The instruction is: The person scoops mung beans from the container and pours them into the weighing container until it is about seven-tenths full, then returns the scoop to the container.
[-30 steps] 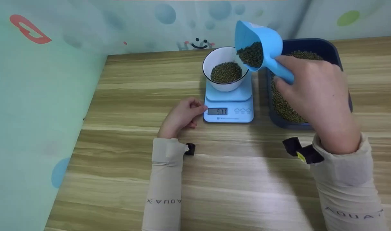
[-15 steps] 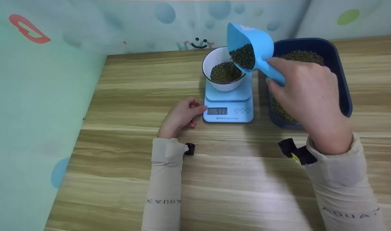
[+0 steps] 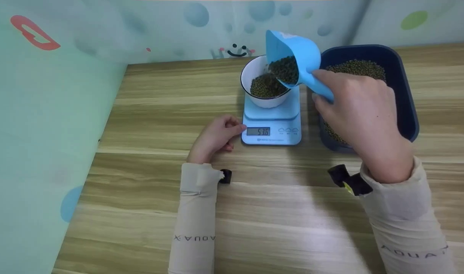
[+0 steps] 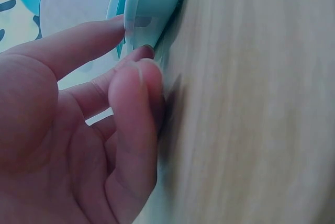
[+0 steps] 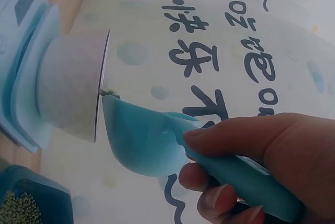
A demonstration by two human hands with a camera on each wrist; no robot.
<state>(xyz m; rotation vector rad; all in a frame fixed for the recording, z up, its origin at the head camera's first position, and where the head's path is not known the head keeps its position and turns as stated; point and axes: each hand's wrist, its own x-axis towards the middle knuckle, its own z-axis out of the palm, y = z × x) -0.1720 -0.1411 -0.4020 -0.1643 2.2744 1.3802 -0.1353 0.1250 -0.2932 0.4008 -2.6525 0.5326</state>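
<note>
My right hand (image 3: 363,110) grips the handle of a blue scoop (image 3: 308,51). Dark green mung beans (image 3: 284,70) lie in the scoop, its lip tilted over a white bowl (image 3: 255,68) with a dark rim. In the right wrist view, a few beans (image 5: 110,93) show at the scoop's lip beside the bowl's rim. A heap of mung beans (image 3: 268,86) lies in the bowl, which stands on a pale blue kitchen scale (image 3: 272,114). Its display appears to read 53.6. My left hand (image 3: 218,133) touches the scale's left edge with the thumb, other fingers loosely bent.
A dark blue tub (image 3: 407,102) of mung beans stands right of the scale, partly hidden under my right hand. Behind the wooden table (image 3: 152,114) rises a patterned backdrop (image 3: 171,30). Another pale wall (image 3: 37,125) borders the left side.
The right hand has moved left with the scoop, bringing its lip farther over the bowl and slightly lower. Beans now pass over the lip. The scale's reading has changed. The left hand stays put.
</note>
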